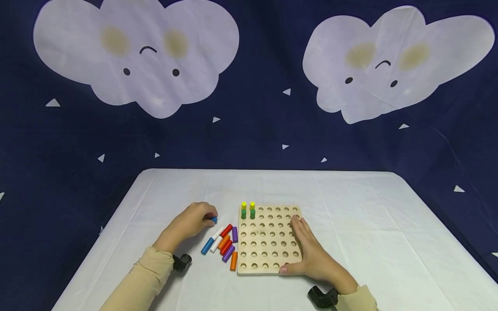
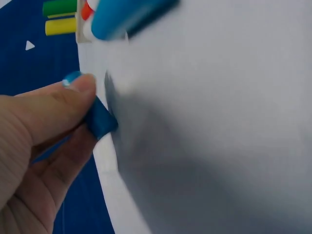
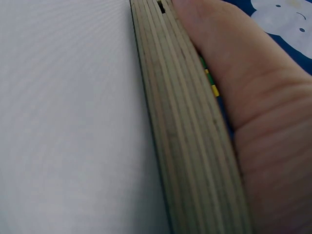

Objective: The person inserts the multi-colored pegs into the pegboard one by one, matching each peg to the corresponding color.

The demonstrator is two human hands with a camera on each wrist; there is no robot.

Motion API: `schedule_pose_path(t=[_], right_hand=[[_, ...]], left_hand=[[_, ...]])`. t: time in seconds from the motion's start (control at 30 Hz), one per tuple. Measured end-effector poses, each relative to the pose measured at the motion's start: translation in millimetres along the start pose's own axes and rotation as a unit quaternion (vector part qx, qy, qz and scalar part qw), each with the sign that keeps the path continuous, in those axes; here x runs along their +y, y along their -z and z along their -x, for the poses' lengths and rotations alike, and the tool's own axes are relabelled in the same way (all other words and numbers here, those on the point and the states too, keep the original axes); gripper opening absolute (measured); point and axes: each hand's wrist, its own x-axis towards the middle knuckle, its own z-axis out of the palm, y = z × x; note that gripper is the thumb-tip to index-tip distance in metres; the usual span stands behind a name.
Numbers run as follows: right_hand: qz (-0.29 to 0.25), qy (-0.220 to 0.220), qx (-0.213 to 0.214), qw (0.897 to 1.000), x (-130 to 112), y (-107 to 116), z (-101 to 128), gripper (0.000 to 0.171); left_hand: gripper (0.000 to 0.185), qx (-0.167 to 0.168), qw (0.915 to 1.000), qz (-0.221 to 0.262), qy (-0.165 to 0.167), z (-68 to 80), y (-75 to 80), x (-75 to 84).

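Observation:
Between thumb and fingertips my left hand [image 1: 197,219] pinches a blue peg [image 2: 100,119], over the tablecloth left of the pegboard. The wooden pegboard [image 1: 268,249] has rows of round holes. Yellow pegs [image 1: 252,204] and green pegs [image 1: 252,214] stand in its far left corner, two of each. My right hand [image 1: 311,255] rests on the board's right side with fingers spread, the thumb at the near edge. In the right wrist view, the thumb lies along the layered plywood edge [image 3: 180,117].
Loose pegs lie left of the board: a blue peg [image 1: 207,246], white ones [image 1: 215,244], red ones [image 1: 226,248], orange ones [image 1: 234,261] and purple ones [image 1: 228,254]. A white cloth covers the table [image 1: 350,216]. Behind it hangs a dark blue curtain [image 1: 264,129] with clouds.

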Motion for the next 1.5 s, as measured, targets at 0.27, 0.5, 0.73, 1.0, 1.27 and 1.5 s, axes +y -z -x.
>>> schedule_pose_path(t=[0.27, 0.5, 0.73, 1.0, 1.27, 1.5], right_hand=[[0.003, -0.004, 0.001, 1.0, -0.6, 0.4, -0.2, 0.143], [0.003, 0.0, 0.003, 1.0, -0.1, -0.7, -0.3, 0.142], [0.003, -0.002, 0.002, 1.0, 0.7, -0.8, 0.3, 0.142], [0.007, 0.0, 0.002, 1.0, 2.3, -0.9, 0.0, 0.143], [0.004, -0.003, 0.0, 1.0, 1.8, 0.1, -0.5, 0.142], [0.005, -0.004, -0.003, 1.0, -0.4, 0.2, -0.8, 0.142]], left_hand=[[0.014, 0.03, 0.9895, 0.133, 0.047, -12.3, -8.2, 23.1], [0.014, 0.045, 0.9717, 0.223, 0.063, -20.1, -18.0, 37.4], [0.018, 0.055, 0.9606, 0.263, 0.07, -26.6, -28.0, 46.4], [0.015, 0.06, 0.9672, 0.24, 0.056, -31.7, -35.5, 55.2], [0.016, 0.076, 0.972, 0.219, 0.041, -34.4, -39.6, 62.0], [0.014, 0.079, 0.9723, 0.215, 0.045, -35.2, -42.7, 67.1]])
